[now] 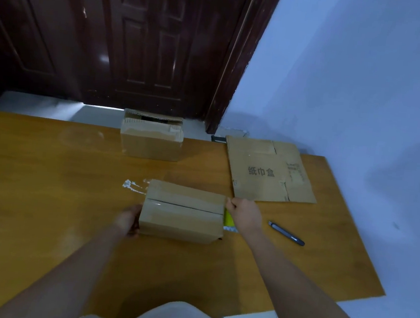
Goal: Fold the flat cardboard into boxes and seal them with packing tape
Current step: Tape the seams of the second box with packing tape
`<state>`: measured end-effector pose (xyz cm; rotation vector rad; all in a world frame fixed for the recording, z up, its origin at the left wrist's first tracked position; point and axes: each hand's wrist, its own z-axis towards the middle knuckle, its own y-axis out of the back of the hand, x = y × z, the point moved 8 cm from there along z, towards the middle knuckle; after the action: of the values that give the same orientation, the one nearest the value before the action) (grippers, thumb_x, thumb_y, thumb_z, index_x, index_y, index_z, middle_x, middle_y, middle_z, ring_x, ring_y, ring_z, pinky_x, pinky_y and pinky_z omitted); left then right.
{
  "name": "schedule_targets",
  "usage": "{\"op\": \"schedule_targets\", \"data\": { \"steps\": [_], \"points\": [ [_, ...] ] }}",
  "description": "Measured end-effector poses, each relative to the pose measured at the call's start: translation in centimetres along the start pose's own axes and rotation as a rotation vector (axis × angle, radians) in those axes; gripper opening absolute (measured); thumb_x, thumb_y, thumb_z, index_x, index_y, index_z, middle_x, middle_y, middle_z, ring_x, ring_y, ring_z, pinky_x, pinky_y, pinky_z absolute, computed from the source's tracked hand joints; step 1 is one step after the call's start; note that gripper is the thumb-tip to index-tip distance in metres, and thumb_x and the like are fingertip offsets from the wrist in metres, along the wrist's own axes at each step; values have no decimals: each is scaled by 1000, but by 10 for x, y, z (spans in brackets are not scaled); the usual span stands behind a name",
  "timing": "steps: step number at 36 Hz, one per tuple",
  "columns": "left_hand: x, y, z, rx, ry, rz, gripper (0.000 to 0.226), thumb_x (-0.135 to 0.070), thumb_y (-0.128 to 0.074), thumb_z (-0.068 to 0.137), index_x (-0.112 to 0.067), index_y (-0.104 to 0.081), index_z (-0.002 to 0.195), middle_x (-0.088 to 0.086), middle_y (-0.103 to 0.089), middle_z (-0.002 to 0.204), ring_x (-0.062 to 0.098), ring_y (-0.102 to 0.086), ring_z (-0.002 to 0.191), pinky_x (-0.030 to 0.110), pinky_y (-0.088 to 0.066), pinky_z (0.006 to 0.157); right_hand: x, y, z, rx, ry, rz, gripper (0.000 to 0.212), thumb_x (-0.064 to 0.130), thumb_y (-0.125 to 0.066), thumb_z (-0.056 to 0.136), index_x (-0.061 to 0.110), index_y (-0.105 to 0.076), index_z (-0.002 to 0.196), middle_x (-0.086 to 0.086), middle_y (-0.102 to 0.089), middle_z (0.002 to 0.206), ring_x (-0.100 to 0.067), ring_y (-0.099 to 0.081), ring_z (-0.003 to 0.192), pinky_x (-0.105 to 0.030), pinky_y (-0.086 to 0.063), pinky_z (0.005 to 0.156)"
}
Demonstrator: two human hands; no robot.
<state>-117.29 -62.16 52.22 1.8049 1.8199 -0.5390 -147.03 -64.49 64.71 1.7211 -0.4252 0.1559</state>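
Dark brown panelled door [128, 39] is filling the background, pale blue wall [354, 83] to its right. Orange-brown wooden table [44, 193] is taking up most of the lower view, white smear [132, 186] on its surface just left of the near box.

Flat cardboard sheet [270, 171] is lying at the far right of the table, printed "纸巾盒" (smaller label print beside it is too blurred to read). Far box [151, 137] is sitting at the table's back edge near the door, top flaps taped but gaping slightly.

Near box [182, 211] is sitting mid-table, top flaps closed, clear packing tape running along the centre seam.

Left hand [128, 219] is gripping the box's left end, fingers curled against the side. Right hand [244, 213] is pinching something at the box's top right corner, probably the tape end, can't confirm. Yellow-green tape roll [229, 218] is partly hidden below that hand, touching the box's right end.

Grey utility knife [286, 233] is lying on the table right of the right hand, apart from it.
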Motion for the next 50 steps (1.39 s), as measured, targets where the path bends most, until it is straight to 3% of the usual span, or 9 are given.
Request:
{"op": "schedule_targets", "data": {
  "steps": [4, 9, 15, 21, 28, 33, 36, 42, 50],
  "points": [
    [-24, 17, 1, -64, -78, 36, 20, -23, -39, 100, -8, -52, 102, 18, -55, 79, 21, -60, 44, 23, -47, 34, -4, -12, -7, -9, -41, 72, 52, 32, -42, 99, 19, -27, 52, -1, -29, 49, -15, -30, 45, -32, -15, 48],
    [-51, 76, 27, -360, -161, 120, 43, -30, -34, 96, -7, -50, 129, 19, -58, 122, 41, -55, 111, 51, -48, 91, 18, -30, -24, -13, -17, 210, 50, 34, -39, 101, 19, -29, 54, 0, -30, 50, -11, -30, 45, -26, -14, 45],
    [-104, 39, -42, -192, -451, 335, 49, -45, -33, 100, -21, -41, 142, 5, -39, 147, 32, -37, 132, 43, -31, 105, 36, -41, -32, -41, -27, 306, 52, 36, -39, 100, 19, -27, 53, 3, -28, 50, -10, -28, 44, -27, -13, 46],
    [-117, 29, -33, -253, -553, 885, 58, -49, -18, 100, -18, -28, 148, 14, -56, 128, 35, -57, 107, 38, -44, 75, 37, -42, -34, -15, -33, 375, 50, 35, -39, 101, 19, -27, 55, 2, -27, 51, -11, -26, 46, -28, -14, 47],
    [-121, 26, -29, -342, -609, 1053, 53, -45, -11, 101, -16, -28, 143, 17, -63, 98, 35, -60, 81, 35, -40, 61, 35, -51, -39, 144, -76, 478, 32, 27, -44, 99, 12, -48, 71, -4, -41, 64, -19, -42, 62, -30, -26, 56],
    [-121, 26, -34, -381, -542, 1019, 49, -45, -12, 101, -19, -32, 138, 19, -62, 101, 36, -58, 84, 36, -39, 63, 31, -50, -39, 242, 12, 427, 13, 28, -56, 93, 22, -63, 85, 5, -57, 79, -15, -56, 79, -29, -40, 68],
    [-126, 23, -48, -493, -540, 1027, 43, -39, -20, 103, -16, -36, 135, 17, -57, 118, 35, -51, 107, 44, -43, 82, 21, -48, -38, 234, -7, 401, 31, 43, -60, 88, 19, -69, 106, 3, -68, 102, -14, -61, 98, -35, -47, 84],
    [-136, -31, -84, -569, -844, 1082, 52, -15, -41, 95, -11, -26, 145, 14, -24, 152, 33, -18, 140, 46, -16, 113, 28, -40, -32, 153, 16, 442, 18, 36, -63, 88, 19, -71, 90, 1, -67, 83, -14, -61, 80, -31, -43, 69],
    [-89, -80, -79, -485, -776, 1146, 65, -47, -4, 93, -22, -25, 149, 0, -19, 157, 20, -9, 146, 45, -6, 116, 33, -33, -7, 161, 113, 416, 29, 43, -63, 84, 18, -71, 97, 2, -64, 80, -12, -58, 79, -28, -40, 68]
  ]
}}
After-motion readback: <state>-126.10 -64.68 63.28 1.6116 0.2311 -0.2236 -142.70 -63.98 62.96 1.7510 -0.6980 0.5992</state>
